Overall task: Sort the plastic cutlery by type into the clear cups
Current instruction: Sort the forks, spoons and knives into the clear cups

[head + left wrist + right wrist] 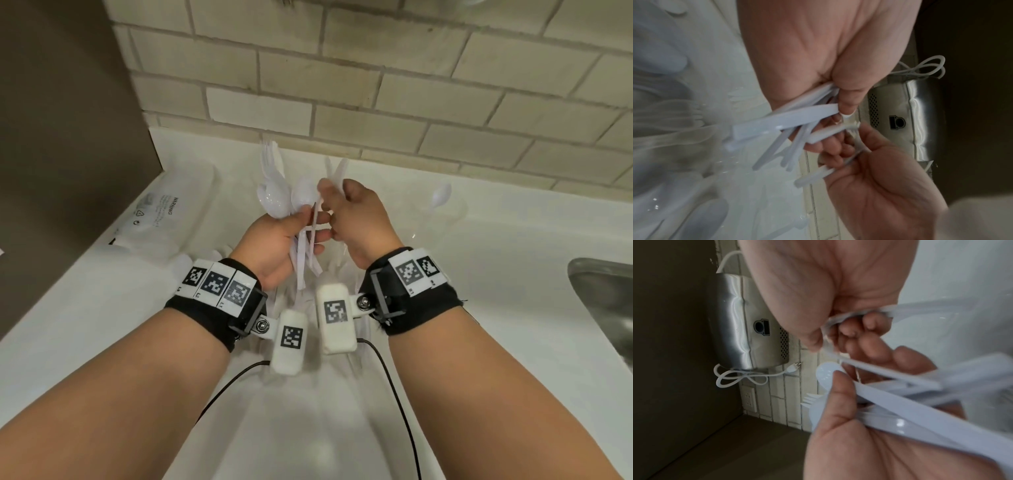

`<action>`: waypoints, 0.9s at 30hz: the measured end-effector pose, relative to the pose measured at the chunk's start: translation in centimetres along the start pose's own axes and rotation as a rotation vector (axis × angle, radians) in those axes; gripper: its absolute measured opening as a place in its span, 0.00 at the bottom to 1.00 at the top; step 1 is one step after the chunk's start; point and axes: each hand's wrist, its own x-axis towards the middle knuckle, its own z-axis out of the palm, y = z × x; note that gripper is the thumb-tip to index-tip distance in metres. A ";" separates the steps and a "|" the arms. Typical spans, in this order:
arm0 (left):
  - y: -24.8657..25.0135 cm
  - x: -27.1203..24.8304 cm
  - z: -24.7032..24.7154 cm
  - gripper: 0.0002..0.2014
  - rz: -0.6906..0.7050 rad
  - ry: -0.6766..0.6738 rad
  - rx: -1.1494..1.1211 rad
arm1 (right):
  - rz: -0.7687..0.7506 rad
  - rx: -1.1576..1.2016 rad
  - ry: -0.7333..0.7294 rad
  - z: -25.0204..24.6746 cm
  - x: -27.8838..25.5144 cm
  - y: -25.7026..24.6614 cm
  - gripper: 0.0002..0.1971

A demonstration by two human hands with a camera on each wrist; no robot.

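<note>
White plastic cutlery bundle (301, 236) is gripped in left hand (274, 246); one piece is pinched by right hand (356, 222) fingers. Step judged: separating. Next: withdrawal, then cupping by type.

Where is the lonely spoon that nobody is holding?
In the head view the spoon stands in a clear cup on the right, near the tiled wall.

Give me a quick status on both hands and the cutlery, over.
Left hand grips a bundle of white cutlery, mostly spoons. Right hand pinches one piece out of it. Clear cup at right holds one spoon. Nothing in the way.
</note>
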 end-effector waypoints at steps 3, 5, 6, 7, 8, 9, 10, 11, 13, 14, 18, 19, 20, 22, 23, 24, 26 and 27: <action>-0.3 -0.2 -0.5 0.07 -0.051 0.018 0.003 | -0.010 0.045 0.120 -0.7 0.4 -1.5 0.10; -0.6 -0.4 -0.9 0.07 -0.070 0.006 0.069 | -0.030 0.154 0.138 -1.4 0.6 -2.7 0.07; -0.7 -0.5 -1.2 0.07 -0.077 -0.009 0.101 | -0.045 0.194 0.127 -1.6 0.6 -3.3 0.06; -0.8 -0.6 -1.4 0.07 -0.082 -0.029 0.114 | -0.065 0.189 0.110 -1.8 0.6 -3.6 0.06; -0.9 -0.6 -1.5 0.08 -0.087 -0.055 0.109 | -0.092 0.135 0.089 -1.8 0.7 -3.7 0.05; -1.0 -0.7 -1.7 0.09 -0.091 -0.083 0.097 | -0.116 0.066 0.061 -1.7 0.8 -3.6 0.06; -1.0 -0.7 -1.8 0.09 -0.097 -0.111 0.084 | -0.128 0.021 0.027 -1.6 0.8 -3.5 0.07; -1.0 -0.8 -1.9 0.09 -0.106 -0.138 0.073 | -0.119 0.018 -0.007 -1.5 0.8 -3.2 0.09; -1.1 -1.0 -1.9 0.10 -0.120 -0.180 0.067 | -0.061 0.095 -0.081 -1.5 0.8 -2.7 0.14; -1.1 -1.0 -1.9 0.11 -0.125 -0.194 0.073 | -0.033 0.135 -0.125 -1.4 0.7 -2.5 0.13; -1.1 -1.3 -1.8 0.12 -0.136 -0.207 0.111 | -0.020 0.177 -0.144 -0.9 0.3 -2.6 0.06; -1.1 -1.4 -1.8 0.11 -0.134 -0.208 0.123 | -0.036 0.189 -0.115 -0.9 0.3 -2.8 0.06; -1.2 -1.4 -1.8 0.10 -0.135 -0.215 0.131 | -0.057 0.203 -0.083 -0.9 0.4 -3.1 0.06; -1.3 -1.5 -1.9 0.06 -0.133 -0.224 0.138 | -0.105 0.250 -0.008 -1.1 0.6 -4.0 0.03; -1.3 -1.6 -2.0 0.06 -0.132 -0.224 0.136 | -0.130 0.277 0.038 -1.4 0.7 -4.6 0.02; -1.4 -1.6 -2.1 0.08 -0.131 -0.227 0.137 | -0.161 0.293 0.093 -1.8 0.8 -5.1 0.03; -1.5 -1.5 -2.3 0.13 -0.128 -0.244 0.137 | -0.241 0.257 0.193 -2.4 1.1 -5.8 0.05; -1.5 -1.5 -2.3 0.14 -0.128 -0.251 0.120 | -0.275 0.228 0.219 -2.7 1.3 -5.8 0.06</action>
